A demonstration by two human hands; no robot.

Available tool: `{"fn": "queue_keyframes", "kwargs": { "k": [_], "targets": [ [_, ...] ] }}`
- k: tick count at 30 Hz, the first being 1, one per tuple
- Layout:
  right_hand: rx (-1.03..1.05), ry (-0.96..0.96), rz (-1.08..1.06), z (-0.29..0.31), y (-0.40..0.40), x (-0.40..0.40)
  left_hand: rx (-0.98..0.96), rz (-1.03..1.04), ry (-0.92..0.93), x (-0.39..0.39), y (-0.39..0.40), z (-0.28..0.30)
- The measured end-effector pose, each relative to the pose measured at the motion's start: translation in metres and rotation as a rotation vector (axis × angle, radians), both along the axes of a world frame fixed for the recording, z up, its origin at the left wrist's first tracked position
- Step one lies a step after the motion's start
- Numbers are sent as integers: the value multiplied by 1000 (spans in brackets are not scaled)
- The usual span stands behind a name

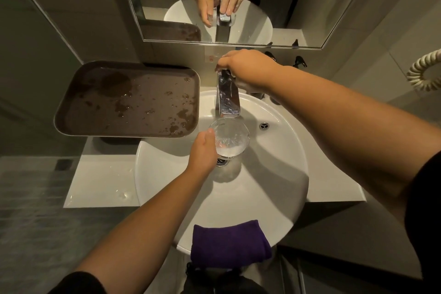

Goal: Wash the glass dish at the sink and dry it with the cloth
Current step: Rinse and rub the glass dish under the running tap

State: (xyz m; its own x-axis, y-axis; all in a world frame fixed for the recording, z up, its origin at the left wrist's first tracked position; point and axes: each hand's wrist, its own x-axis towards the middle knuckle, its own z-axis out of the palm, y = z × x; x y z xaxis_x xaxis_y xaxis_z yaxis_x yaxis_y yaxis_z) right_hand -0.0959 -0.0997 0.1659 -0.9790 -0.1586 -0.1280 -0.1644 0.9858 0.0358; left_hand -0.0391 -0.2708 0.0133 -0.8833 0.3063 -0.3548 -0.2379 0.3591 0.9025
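A small clear glass dish point(231, 138) is held under the chrome faucet spout point(228, 98), over the round white sink point(281, 174). Water and foam fill the dish. My left hand point(202, 153) grips its left rim, thumb on the edge. My right hand point(241, 69) lies over the faucet's lever handle at the back, fingers draped on its top. A folded purple cloth point(230, 243) hangs over the sink's near rim.
A wet dark brown tray point(128, 100) sits left of the faucet on the counter. The sink drain point(223, 162) is below the dish. A mirror point(238, 0) stands behind. A coiled white cord point(424, 71) hangs at right. Dark dispenser tops point(300, 61) stand behind my right arm.
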Motion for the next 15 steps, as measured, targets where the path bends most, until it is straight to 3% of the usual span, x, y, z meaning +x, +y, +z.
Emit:
{"fn": "queue_keyframes", "kwargs": {
  "k": [2, 4, 7, 9, 11, 13, 15],
  "targets": [
    [-69, 33, -48, -8, 1, 6, 9, 14, -8, 0, 1, -3],
    [-227, 204, -171, -23, 1, 24, 6, 14, -8, 0, 0, -3],
    [-629, 480, -569, -71, -6, 76, 28, 31, -5, 2, -3, -3],
    [-932, 264, -888, -104, -25, 110, 59, 60, -13, 3, -3, -8],
    [-1226, -39, -1018, -128, -46, 127, 83, 74, -8, 7, 0, -11],
    [-1318, -109, -998, -138, -55, 124, 70, 95, -18, 13, 3, -11],
    [-1273, -64, -974, -139, -51, 115, 51, 89, -50, 18, 3, -10]
  ]
}}
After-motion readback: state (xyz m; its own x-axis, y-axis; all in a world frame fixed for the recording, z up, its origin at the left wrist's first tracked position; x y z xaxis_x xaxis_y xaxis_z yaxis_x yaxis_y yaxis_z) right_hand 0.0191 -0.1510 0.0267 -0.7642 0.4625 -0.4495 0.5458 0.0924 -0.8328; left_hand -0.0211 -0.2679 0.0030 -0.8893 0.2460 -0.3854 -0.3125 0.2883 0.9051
